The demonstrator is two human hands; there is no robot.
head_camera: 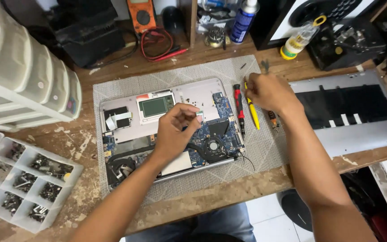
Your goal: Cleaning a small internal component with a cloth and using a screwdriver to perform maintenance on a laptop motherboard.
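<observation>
- The left hand (175,132) is hovering over the opened laptop (171,130), its grip pinching something too small to tell.
- The right hand (267,92) is touching the yellow screwdriver (252,112) on the table (229,190), grip pressed together.

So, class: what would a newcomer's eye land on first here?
The opened laptop lies mid-table on a grey mat, its blue board bare. The left hand pinches over the board, and the right hand reaches by the yellow screwdriver. A white parts tray sits at left.
</observation>
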